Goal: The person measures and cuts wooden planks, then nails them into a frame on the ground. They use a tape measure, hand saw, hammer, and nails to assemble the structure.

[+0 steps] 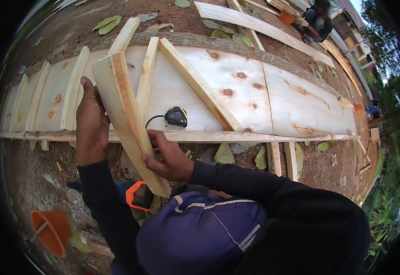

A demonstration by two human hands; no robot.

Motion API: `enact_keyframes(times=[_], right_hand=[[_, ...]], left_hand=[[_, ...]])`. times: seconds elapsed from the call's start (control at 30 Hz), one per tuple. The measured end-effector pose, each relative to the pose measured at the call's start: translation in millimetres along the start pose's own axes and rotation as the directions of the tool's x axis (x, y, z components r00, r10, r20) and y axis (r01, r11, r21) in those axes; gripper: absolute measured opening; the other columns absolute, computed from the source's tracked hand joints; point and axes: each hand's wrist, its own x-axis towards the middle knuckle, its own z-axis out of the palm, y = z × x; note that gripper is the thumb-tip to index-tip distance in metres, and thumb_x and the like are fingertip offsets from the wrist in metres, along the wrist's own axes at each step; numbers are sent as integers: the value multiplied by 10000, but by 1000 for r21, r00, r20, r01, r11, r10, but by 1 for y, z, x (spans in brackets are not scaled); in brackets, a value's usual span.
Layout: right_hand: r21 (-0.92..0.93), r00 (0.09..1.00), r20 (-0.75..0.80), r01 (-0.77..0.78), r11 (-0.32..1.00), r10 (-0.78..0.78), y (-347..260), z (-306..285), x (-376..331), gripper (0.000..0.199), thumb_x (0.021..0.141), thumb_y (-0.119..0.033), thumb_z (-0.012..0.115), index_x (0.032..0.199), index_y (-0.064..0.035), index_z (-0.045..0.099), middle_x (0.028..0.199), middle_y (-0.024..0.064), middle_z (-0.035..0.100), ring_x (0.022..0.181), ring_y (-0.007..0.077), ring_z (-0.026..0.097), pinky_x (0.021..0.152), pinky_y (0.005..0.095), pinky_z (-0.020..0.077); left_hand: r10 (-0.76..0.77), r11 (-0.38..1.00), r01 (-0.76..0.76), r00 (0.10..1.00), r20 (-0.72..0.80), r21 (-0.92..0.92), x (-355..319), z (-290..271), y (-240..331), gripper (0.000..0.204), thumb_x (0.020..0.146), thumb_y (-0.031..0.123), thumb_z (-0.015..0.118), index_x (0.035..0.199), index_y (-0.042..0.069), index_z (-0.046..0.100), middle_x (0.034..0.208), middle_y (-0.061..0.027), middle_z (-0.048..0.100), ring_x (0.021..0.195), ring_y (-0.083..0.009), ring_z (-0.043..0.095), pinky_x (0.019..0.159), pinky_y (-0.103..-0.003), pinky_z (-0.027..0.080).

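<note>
I read this as mid-assembly of the pale plywood panel point(236, 91): several pale wooden battens point(74, 89) already lie across its left part, another long batten point(197, 85) rests diagonally near the middle, and the right half at three o'clock shows bare sheet, so I judge much of the battening is left to do. The piece in hand is a pale, rough-sawn timber batten point(126, 119), held tilted over the panel's near edge, its top at eleven o'clock and its lower end at six o'clock near my knee. My left hand point(90, 123) lies flat along its left face, fingers extended and pressing rather than wrapped; my right hand point(165, 156) has its fingers curled closed around the right edge lower down. A black and yellow tape measure point(176, 116) sits on the sheet just right of the batten, apart from both hands. An orange-handled handsaw point(133, 195) lies on the dirt at seven o'clock, and an orange plastic cone-shaped vessel point(53, 229) further left. The long thin edge strip point(255, 136) marks the panel's near border; beyond it toward five o'clock is open dirt with leaves. Another person point(317, 20) crouches well away at one o'clock.
</note>
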Motion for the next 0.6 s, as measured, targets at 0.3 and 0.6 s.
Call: enact_keyframes(times=[0.3,0.6], right_hand=[[-425,812,-583,-270,864,-33,31,-319,-19,568,991,-218,447,1506,19,443,1423,258,575,1292,316,576,1082,357,425],[-683,713,-682,-700,208,163,141,-476,-71,653,950,-428,566,1528,-150,449,1246,274,662,1144,452,638,981,504,508]], left_hand=[[-106,954,178,953,-285,241,38,-49,-85,859,1019,708,305,1441,-14,500,1319,-235,608,1213,-320,584,1038,-483,428],[409,766,-185,879,-246,615,25,-1,-168,491,1059,373,529,1284,-54,615,1206,-228,667,1150,-331,622,980,-417,470]])
